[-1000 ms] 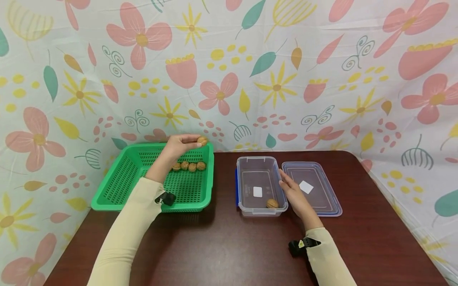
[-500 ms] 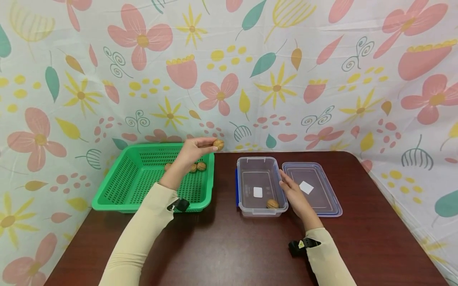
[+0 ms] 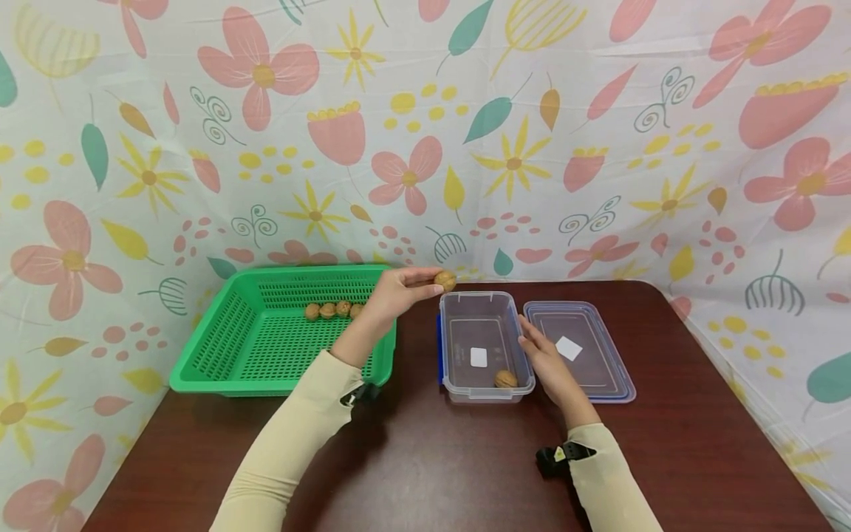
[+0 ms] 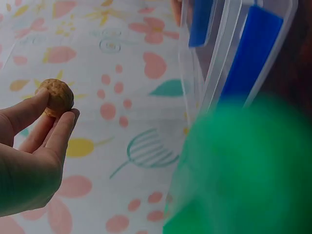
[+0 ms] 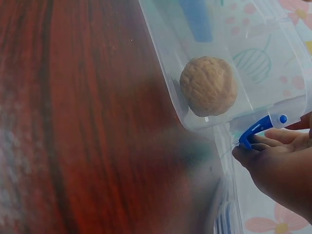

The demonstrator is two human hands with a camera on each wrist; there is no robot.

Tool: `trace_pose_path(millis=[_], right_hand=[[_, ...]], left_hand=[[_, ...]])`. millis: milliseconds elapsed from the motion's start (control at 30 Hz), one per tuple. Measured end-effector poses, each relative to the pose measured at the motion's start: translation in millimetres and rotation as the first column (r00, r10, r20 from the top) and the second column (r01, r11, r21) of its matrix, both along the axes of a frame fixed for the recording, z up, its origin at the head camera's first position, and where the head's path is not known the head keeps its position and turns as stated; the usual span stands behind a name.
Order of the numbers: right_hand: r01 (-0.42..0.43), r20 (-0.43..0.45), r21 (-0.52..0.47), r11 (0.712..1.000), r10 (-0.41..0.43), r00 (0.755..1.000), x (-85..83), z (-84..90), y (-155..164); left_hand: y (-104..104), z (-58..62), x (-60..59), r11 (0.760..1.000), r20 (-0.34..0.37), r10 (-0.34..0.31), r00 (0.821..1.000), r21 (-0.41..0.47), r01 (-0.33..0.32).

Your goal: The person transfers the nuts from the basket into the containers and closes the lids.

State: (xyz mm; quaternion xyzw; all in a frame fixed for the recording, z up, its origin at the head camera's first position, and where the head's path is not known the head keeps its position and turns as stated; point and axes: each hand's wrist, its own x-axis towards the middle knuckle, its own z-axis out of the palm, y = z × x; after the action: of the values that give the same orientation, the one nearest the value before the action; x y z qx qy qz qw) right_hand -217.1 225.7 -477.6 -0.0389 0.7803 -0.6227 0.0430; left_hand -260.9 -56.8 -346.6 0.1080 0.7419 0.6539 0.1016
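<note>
Head view: left hand pinches one walnut at its fingertips, above the far left corner of the clear container. Right hand, fingers relaxed, rests against the container's right wall. Second walnut inside, near end. Green basket to the left.

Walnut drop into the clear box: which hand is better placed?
Left. The left hand already pinches a walnut at the far rim of the clear box. The right hand only rests against the box's side.
</note>
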Motion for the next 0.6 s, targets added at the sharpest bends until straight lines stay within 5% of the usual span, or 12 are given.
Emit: trace_pose_path(millis=[233,600], right_hand=[[-0.004,-0.06,-0.004,1.0,0.003,0.998,3.8,-0.6,-1],[0.01,0.009,0.017,1.0,-0.01,1.0,0.7,2.4,-1]], left_hand=[[30,-18.2,7.4,1.0,0.01,-0.013,1.0,0.016,0.013],[72,-59.3,15.9,0.999,0.035,-0.002,0.999,0.049,0.001]])
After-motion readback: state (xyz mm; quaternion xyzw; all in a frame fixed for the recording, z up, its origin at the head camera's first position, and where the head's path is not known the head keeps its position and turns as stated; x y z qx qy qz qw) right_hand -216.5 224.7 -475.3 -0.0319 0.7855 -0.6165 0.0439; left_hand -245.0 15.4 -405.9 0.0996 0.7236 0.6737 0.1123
